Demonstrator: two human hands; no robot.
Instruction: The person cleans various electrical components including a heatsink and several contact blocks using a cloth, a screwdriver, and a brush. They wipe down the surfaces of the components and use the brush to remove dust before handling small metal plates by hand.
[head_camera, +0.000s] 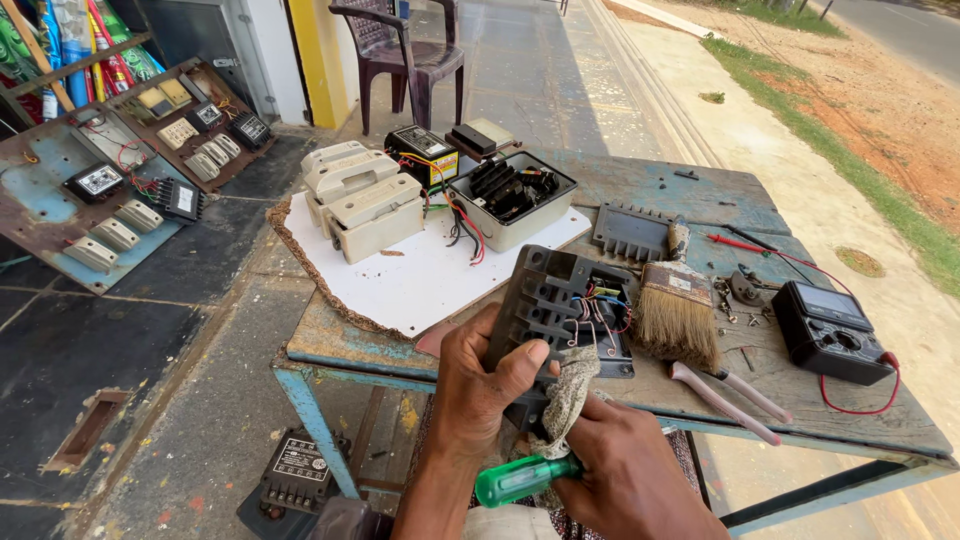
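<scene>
My left hand (482, 388) grips the near edge of a dark grey plastic meter housing (560, 295) that stands tilted on the table's front edge, with coloured wires showing inside it. My right hand (625, 470) holds a green-handled screwdriver (522, 480) and a dirty rag (572, 392) pressed against the housing's lower side. The screwdriver's tip is hidden behind the hands.
On the worn blue wooden table (700, 190) lie a paint brush (678, 305), pliers (730, 390), a black multimeter (832, 332) with red leads, a ribbed black cover (630, 232), a white board (420, 280) with cream switch boxes (362, 200) and an open box (512, 198). Meter panels (100, 180) lean at left; a plastic chair (405, 55) stands behind.
</scene>
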